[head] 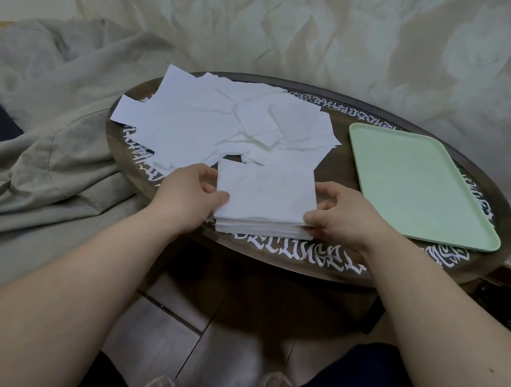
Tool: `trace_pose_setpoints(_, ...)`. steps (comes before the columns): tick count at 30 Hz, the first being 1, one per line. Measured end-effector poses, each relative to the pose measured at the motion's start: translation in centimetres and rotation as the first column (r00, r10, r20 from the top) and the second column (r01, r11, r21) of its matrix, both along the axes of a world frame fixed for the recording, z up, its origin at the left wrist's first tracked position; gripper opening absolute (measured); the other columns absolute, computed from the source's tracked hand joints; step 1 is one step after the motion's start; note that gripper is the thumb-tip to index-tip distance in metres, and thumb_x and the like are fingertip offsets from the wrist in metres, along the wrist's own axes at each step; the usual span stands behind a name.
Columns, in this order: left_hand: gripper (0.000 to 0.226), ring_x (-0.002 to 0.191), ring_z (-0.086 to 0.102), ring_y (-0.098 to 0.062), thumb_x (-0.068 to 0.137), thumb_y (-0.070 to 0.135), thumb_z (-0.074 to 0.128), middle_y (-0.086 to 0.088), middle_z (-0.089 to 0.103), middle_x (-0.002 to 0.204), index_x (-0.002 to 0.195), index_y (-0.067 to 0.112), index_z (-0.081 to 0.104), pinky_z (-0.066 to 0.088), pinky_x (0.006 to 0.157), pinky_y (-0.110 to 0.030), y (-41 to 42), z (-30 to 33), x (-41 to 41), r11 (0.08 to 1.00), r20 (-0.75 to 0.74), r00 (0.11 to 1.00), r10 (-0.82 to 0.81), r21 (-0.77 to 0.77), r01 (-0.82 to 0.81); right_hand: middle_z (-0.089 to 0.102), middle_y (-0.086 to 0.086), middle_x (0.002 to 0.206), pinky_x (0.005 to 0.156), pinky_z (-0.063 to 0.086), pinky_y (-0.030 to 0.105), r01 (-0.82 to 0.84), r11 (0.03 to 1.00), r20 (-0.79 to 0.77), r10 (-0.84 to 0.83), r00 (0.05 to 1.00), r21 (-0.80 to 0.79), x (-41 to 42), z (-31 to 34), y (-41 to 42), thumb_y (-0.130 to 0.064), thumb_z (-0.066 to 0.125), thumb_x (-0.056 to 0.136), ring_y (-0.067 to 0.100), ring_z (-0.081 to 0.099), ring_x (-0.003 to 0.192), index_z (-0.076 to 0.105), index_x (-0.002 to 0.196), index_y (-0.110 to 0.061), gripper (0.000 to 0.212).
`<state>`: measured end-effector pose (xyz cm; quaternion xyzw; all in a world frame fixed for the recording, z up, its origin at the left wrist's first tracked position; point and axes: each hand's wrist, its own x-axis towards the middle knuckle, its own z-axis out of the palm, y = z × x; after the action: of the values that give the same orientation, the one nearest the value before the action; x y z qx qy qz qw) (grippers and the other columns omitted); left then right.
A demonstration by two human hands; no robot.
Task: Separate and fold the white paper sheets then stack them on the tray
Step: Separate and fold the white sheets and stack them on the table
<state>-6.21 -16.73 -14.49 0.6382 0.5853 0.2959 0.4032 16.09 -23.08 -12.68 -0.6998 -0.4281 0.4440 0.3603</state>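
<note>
The person's left hand (193, 192) and right hand (338, 217) flank a neat stack of white sheets (264, 199) at the near edge of the round dark surface (320, 262); each grip is closed on the stack, thumb on top at a near corner and fingers curled against the side, which seems meant to square the edges or free the top sheet from those beneath; holding both sides keeps the pile from sliding while one sheet is peeled off; behind the stack lies a loose heap of white paper (212, 120), spread and overlapping, some pieces creased; whether these are already folded cannot be told; the green tray (420, 188) sits to the right on the same surface, just beside the right hand, with nothing on it, placed within easy reach so that folded sheets can go straight across; the stacking step is not yet begun.
</note>
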Motion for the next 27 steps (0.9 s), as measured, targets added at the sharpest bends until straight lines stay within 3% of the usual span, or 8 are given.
trace_pose_setpoints(5, 0.026, 0.074, 0.064, -0.018, 0.083, 0.019, 0.069, -0.001, 0.072, 0.085, 0.107, 0.026, 0.061, 0.053, 0.085, -0.037, 0.2, -0.3, 0.1, 1.000, -0.056, 0.998, -0.024, 0.012, 0.024, 0.063, 0.010, 0.084, 0.065, 0.055, 0.027, 0.001, 1.000, 0.010, -0.001, 1.000, -0.006, 0.4, -0.6, 0.0, 0.010, 0.064, 0.080, 0.022, 0.066, 0.072, 0.054, 0.131, -0.013, 0.057)
trace_pose_setpoints(16, 0.030, 0.078, 0.065, -0.016, 0.084, 0.020, 0.069, 0.001, 0.072, 0.083, 0.112, 0.026, 0.058, 0.045, 0.071, -0.029, 0.5, -0.3, 0.0, 0.997, -0.125, 0.990, -0.067, 0.026, 0.071, 0.068, 0.008, 0.080, 0.061, 0.054, 0.025, 0.008, 1.000, 0.002, -0.008, 1.000, 0.006, 0.8, -0.7, -0.1, 0.008, 0.061, 0.084, 0.021, 0.070, 0.069, 0.057, 0.122, -0.014, 0.044)
trace_pose_setpoints(21, 0.043, 0.083, 0.060, -0.009, 0.083, 0.024, 0.072, 0.009, 0.067, 0.096, 0.123, 0.024, 0.056, 0.039, 0.073, -0.027, 0.1, 0.0, 0.1, 0.990, -0.235, 0.970, -0.068, 0.102, 0.095, 0.070, 0.009, 0.079, 0.060, 0.055, 0.024, 0.025, 1.000, 0.025, -0.025, 0.999, -0.008, 0.9, -0.9, -0.2, 0.004, 0.066, 0.081, 0.015, 0.068, 0.062, 0.059, 0.112, -0.011, 0.035)
trace_pose_setpoints(24, 0.040, 0.082, 0.057, -0.007, 0.076, 0.030, 0.079, 0.005, 0.054, 0.108, 0.109, 0.028, 0.056, 0.038, 0.076, -0.027, -0.4, 0.4, 0.3, 0.953, -0.308, 0.949, -0.066, 0.261, 0.152, 0.069, 0.008, 0.086, 0.067, 0.056, 0.033, 0.044, 0.999, 0.198, -0.045, 0.979, 0.011, 1.2, -1.1, -0.2, -0.006, 0.071, 0.078, 0.019, 0.066, 0.071, 0.059, 0.098, -0.014, 0.025)
trace_pose_setpoints(27, 0.032, 0.092, 0.050, -0.007, 0.073, 0.031, 0.083, 0.011, 0.045, 0.107, 0.091, 0.032, 0.056, 0.033, 0.077, -0.022, -0.9, 0.4, 0.7, 0.902, -0.386, 0.894, -0.227, 0.262, 0.342, 0.063, -0.002, 0.081, 0.066, 0.050, 0.032, -0.035, 0.995, 0.428, -0.010, 0.904, 0.097, 1.3, -0.5, -0.3, -0.017, 0.073, 0.076, 0.017, 0.060, 0.072, 0.058, 0.082, -0.018, 0.016)
